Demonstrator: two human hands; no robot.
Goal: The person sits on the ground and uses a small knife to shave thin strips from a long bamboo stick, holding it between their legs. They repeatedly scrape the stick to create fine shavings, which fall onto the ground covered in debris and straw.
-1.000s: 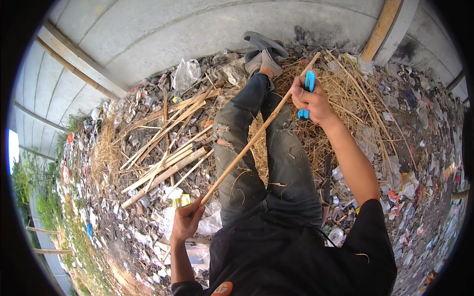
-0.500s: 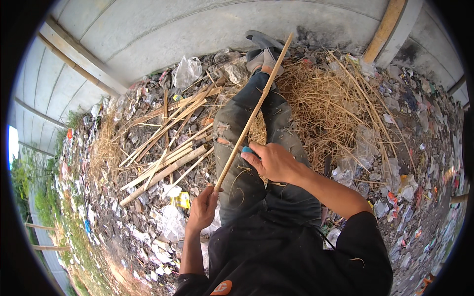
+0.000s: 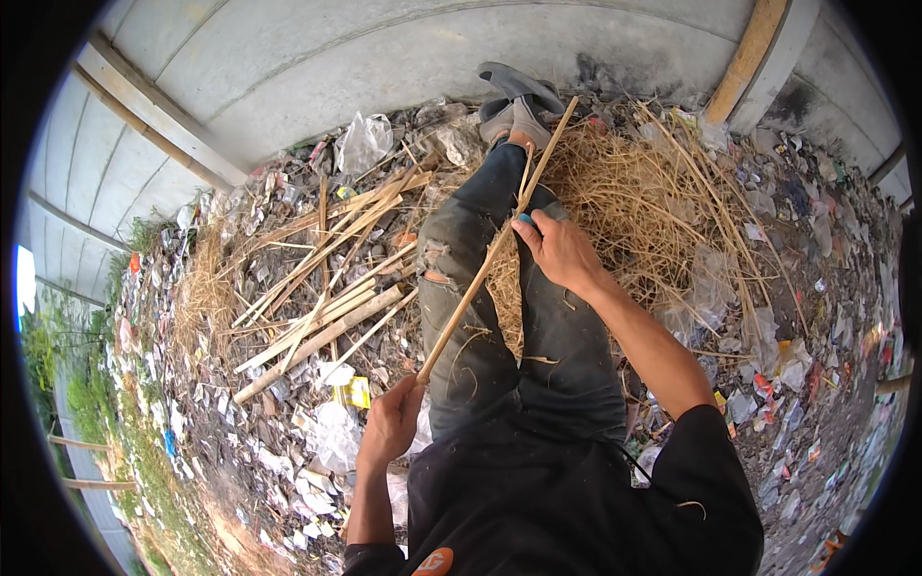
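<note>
This was an open-air plot of rough, littered ground (image 3: 216, 514) along a grey concrete panel wall (image 3: 432, 58), which spanned ten to two o'clock. Scraps of plastic and paper (image 3: 336, 437) covered the dirt from three to four o'clock and from seven to nine. Green plants (image 3: 91, 394) grew between eight and nine, below a bright patch of daylight (image 3: 26, 280). Loose straw (image 3: 624, 192) lay toward one o'clock, wooden poles (image 3: 317, 345) near nine.

Two hands (image 3: 391, 422) — one held stick (image 3: 473, 288), one blue tool (image 3: 524, 220), two trouser legs (image 3: 567, 331), one shirt (image 3: 576, 518)
</note>
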